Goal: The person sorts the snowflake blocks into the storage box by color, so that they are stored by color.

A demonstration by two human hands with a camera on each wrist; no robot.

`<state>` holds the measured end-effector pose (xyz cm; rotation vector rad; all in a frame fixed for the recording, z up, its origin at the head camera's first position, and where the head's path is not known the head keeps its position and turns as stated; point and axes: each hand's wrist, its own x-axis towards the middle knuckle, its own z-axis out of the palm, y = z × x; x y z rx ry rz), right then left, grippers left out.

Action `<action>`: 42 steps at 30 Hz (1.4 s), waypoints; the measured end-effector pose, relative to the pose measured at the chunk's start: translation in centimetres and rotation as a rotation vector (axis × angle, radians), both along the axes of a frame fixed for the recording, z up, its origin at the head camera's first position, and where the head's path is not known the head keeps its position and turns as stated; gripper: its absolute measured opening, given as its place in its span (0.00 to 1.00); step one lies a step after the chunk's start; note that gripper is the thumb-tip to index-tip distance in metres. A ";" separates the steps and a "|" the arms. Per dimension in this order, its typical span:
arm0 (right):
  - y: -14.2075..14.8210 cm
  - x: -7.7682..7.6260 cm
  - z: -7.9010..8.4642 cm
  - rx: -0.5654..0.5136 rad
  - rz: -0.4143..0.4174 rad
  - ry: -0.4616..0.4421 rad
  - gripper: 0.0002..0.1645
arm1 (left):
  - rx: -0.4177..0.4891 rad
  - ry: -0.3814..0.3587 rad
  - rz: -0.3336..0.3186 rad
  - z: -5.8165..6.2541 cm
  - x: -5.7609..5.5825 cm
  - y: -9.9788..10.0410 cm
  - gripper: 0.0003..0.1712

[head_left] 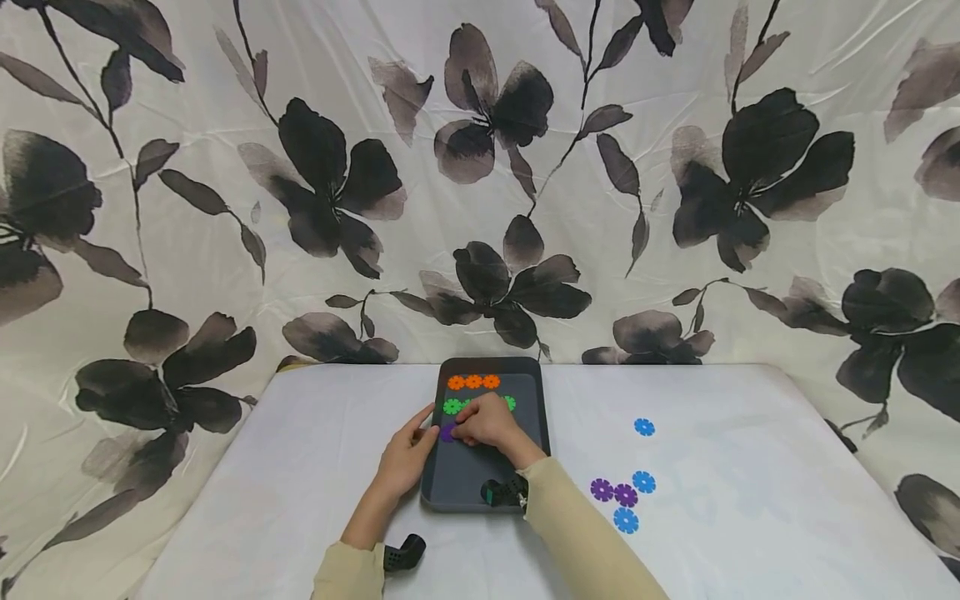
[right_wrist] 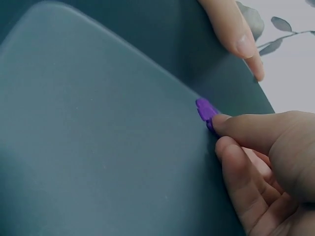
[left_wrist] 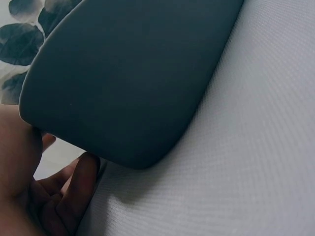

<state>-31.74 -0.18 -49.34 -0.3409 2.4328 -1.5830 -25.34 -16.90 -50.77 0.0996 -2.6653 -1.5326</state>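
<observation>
My right hand (head_left: pixel 489 421) pinches a purple flower-shaped disc (right_wrist: pixel 205 109) between thumb and fingers, at the inner left side of a dark grey tray (head_left: pixel 480 487). In the right wrist view the disc stands tilted near the tray's wall, partly hidden by the thumb. My left hand (head_left: pixel 403 457) holds the tray's left rim, thumb at the edge and other fingers outside and below it. Three orange discs (head_left: pixel 473 382) lie in a row at the tray's far end. Green discs (head_left: pixel 452 406) form a row nearer me, partly covered by the right hand.
Right of the tray, on the white tabletop (head_left: pixel 750 500), lie two purple discs (head_left: pixel 602 490) and three blue discs (head_left: pixel 644 427). A floral cloth (head_left: pixel 495 167) hangs behind the table's far edge. Each wrist wears a black device (head_left: pixel 405 552).
</observation>
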 end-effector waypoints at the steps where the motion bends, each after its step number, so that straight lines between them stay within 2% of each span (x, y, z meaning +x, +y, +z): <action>1: 0.0 0.0 0.0 0.003 -0.001 0.000 0.10 | 0.000 0.000 0.000 0.0 0.0 0.0 0.28; 10: -0.1 0.2 0.3 0.010 -0.004 -0.016 0.10 | -0.009 -0.021 0.010 -0.1 0.1 0.0 0.27; 20: 0.2 0.0 0.4 -0.002 -0.011 -0.006 0.10 | -0.007 -0.018 0.002 0.1 -0.2 0.2 0.28; 24: 0.1 0.0 0.3 -0.025 -0.007 -0.014 0.10 | -0.005 -0.015 0.003 0.3 0.0 0.2 0.28; 35: 0.0 0.0 0.3 -0.126 -0.023 -0.161 0.05 | -0.017 -0.027 0.004 0.4 0.3 0.3 0.27; 42: 0.8 0.0 1.2 -0.146 0.010 -0.176 0.06 | -0.018 -0.018 0.009 0.3 0.2 0.4 0.27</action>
